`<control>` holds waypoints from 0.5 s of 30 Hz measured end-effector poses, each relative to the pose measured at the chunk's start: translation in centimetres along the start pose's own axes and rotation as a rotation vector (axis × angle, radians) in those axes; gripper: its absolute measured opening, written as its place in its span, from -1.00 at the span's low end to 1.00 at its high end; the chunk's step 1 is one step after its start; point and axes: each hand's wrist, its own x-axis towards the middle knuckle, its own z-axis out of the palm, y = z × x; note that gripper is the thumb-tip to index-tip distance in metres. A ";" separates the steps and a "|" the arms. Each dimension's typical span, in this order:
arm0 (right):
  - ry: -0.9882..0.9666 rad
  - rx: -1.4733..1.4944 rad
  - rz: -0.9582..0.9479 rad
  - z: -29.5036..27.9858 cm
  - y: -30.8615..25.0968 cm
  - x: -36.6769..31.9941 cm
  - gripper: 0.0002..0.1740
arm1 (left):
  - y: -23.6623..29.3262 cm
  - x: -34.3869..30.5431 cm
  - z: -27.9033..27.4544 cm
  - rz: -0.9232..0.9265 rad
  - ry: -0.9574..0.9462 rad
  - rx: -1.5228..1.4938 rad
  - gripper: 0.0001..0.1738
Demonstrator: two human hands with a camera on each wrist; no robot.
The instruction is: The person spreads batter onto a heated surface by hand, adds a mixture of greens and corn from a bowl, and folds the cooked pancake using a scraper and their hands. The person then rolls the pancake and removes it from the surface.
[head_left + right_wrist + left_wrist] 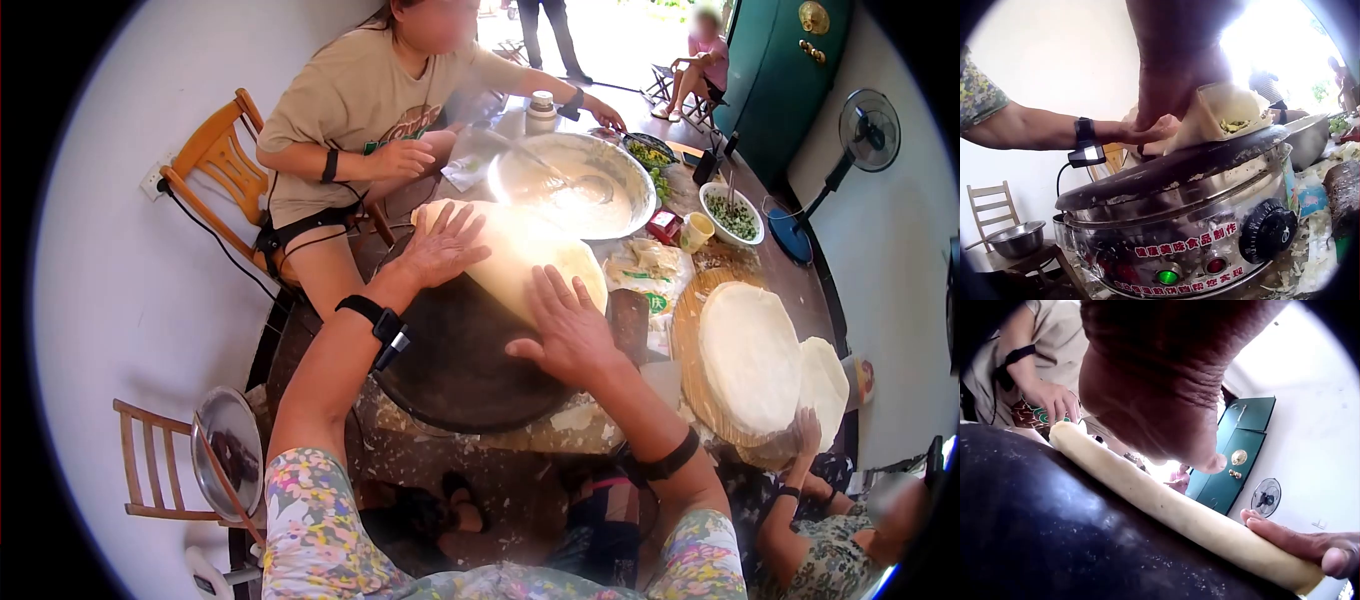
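A pale thin pancake (pixel 520 262), rolled into a long tube, lies across the far side of a dark round griddle plate (pixel 455 375). My left hand (pixel 443 246) rests flat on the roll's left end with its fingers spread. Near the roll's right end my right hand (pixel 562 322) presses down, fingers straight. In the left wrist view the roll (pixel 1166 506) runs across the black plate (pixel 1029 537) under my left palm (pixel 1154 381), with right fingers (pixel 1310 540) on its far end. The right wrist view shows greenish filling in the roll's open end (pixel 1230 119).
The griddle is an electric cooker with a black knob (pixel 1272 230). Behind it stand a large metal bowl of batter (pixel 570 185) and a bowl of greens (pixel 733 215). A stack of pancakes (pixel 750 355) lies on a round tray at right. A person (pixel 360 110) sits opposite.
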 end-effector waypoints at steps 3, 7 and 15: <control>-0.071 0.054 0.031 0.4 0.4 0.2 0.08 | 0.3 0.7 0.6 -0.034 -0.107 -0.055 -0.06; -0.120 0.156 0.080 1.0 1.2 0.2 0.08 | 0.9 1.6 0.7 -0.073 -0.216 -0.117 -0.05; 0.483 0.630 0.168 -8.8 4.4 -1.7 -0.33 | -0.9 -2.3 -10.2 0.428 0.971 0.049 -0.35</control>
